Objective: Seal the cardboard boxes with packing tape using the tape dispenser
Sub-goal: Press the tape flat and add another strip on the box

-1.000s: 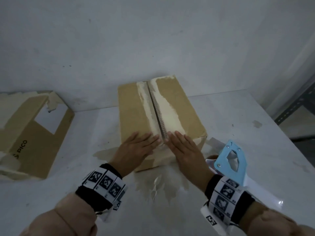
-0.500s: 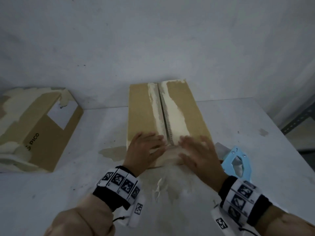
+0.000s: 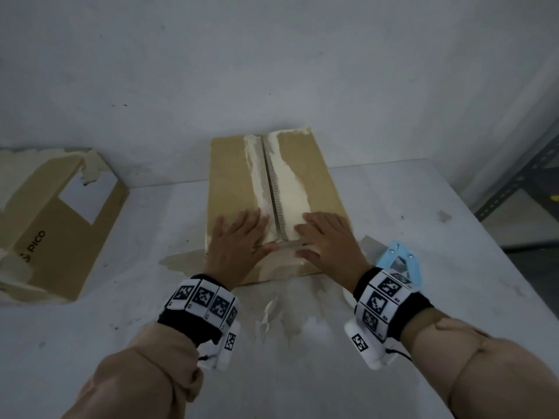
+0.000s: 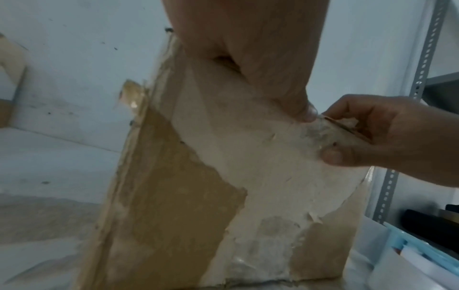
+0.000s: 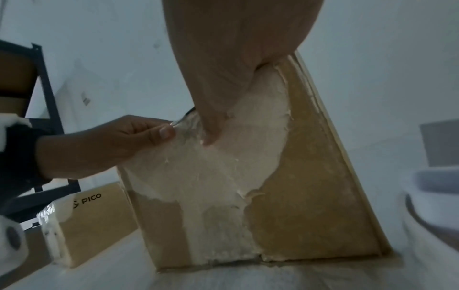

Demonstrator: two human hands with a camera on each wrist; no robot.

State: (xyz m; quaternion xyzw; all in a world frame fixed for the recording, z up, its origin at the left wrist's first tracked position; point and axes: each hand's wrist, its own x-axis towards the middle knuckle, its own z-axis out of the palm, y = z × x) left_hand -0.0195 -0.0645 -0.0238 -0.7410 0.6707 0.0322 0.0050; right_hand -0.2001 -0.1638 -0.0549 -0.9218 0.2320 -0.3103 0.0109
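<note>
A brown cardboard box with torn pale strips along its centre seam stands on the white table. My left hand lies flat on its top left of the seam. My right hand lies flat right of the seam. Both thumbs press the box's front face over a wrinkled clear tape end. The left wrist view shows the right hand at the top edge. The right wrist view shows the left hand there. A light blue tape dispenser lies on the table behind my right wrist.
A second, torn cardboard box marked PICO lies at the left of the table. A metal shelf rack stands beyond the table's right edge. A grey wall rises close behind the box. Paper scraps lie in front of the box.
Both hands stayed on the box's near end but drew slightly apart from the seam, thumbs now on the front face. The box sits straighter in view.
</note>
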